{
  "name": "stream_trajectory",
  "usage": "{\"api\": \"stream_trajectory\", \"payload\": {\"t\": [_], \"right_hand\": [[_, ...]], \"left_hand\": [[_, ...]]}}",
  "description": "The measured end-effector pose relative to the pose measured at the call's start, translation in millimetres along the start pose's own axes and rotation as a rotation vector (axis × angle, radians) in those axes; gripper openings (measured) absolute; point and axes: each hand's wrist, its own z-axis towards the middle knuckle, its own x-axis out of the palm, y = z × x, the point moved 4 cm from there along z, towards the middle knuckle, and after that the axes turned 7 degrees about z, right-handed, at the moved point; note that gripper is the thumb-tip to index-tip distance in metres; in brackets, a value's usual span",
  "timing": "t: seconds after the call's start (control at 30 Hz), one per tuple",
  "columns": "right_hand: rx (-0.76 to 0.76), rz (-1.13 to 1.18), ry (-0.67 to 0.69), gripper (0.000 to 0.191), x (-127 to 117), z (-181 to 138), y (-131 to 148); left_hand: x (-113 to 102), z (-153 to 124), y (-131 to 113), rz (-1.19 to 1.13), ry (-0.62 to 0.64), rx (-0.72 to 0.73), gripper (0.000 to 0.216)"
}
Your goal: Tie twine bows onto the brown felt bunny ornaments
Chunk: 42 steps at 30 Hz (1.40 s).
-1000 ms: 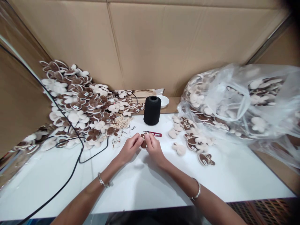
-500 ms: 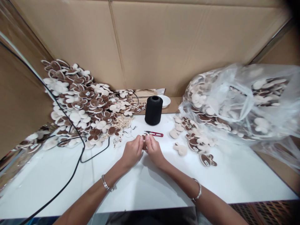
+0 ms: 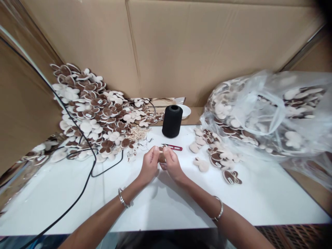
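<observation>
My left hand (image 3: 149,165) and my right hand (image 3: 172,164) meet above the white table, pinching a small brown-and-cream plush piece (image 3: 162,157) between their fingertips. The fingers hide most of its shape. Just beyond my right fingers lie red-handled thread snips (image 3: 174,147), not touching my hand. A black thread spool (image 3: 172,121) stands farther back. To the left of my hands lies a bundle of tan strings (image 3: 137,134), with loose thread scraps (image 3: 131,156) nearer to my left hand.
A large heap of bunny-shaped plush pieces (image 3: 95,114) fills the back left. More pieces (image 3: 215,152) lie right of my hands, and a clear plastic bag of them (image 3: 264,114) sits beyond. A black cable (image 3: 67,171) crosses the white table (image 3: 166,204). Cardboard walls (image 3: 181,45) enclose the back.
My hands have drawn up and turned the small piece, with more of its cream and brown face showing. The whole view has shifted slightly to the right.
</observation>
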Motion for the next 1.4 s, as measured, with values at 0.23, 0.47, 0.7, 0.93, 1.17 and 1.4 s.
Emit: {"api": "stream_trajectory", "payload": {"t": [0.23, 0.47, 0.7, 0.93, 1.17, 1.4], "right_hand": [[-0.268, -0.581, 0.013, 0.025, -13.3, -1.1, 12.4], [-0.282, -0.626, -0.003, 0.022, -12.5, -3.7, 14.3], [-0.176, -0.430, 0.053, 0.040, -9.6, 0.5, 12.6], [0.162, 0.089, -0.006, 0.054, -2.5, 5.7, -5.3], [0.282, 0.368, -0.090, 0.051, 10.9, -2.0, -3.2], [0.355, 0.507, -0.164, 0.043, 8.6, 0.7, -12.1]], "left_hand": [[-2.5, 7.8, 3.6, 0.125, 0.259, 0.026, 0.038], [-2.0, 4.1, 3.9, 0.334, 0.203, 0.112, 0.033], [-5.8, 5.9, 1.2, 0.721, 0.123, 0.354, 0.027], [-3.5, 0.4, -5.1, 0.478, 0.045, 0.262, 0.028], [-3.7, 1.1, 1.0, 0.451, 0.032, 0.420, 0.025], [0.8, 6.8, 7.5, 0.568, 0.018, 0.594, 0.023]]}}
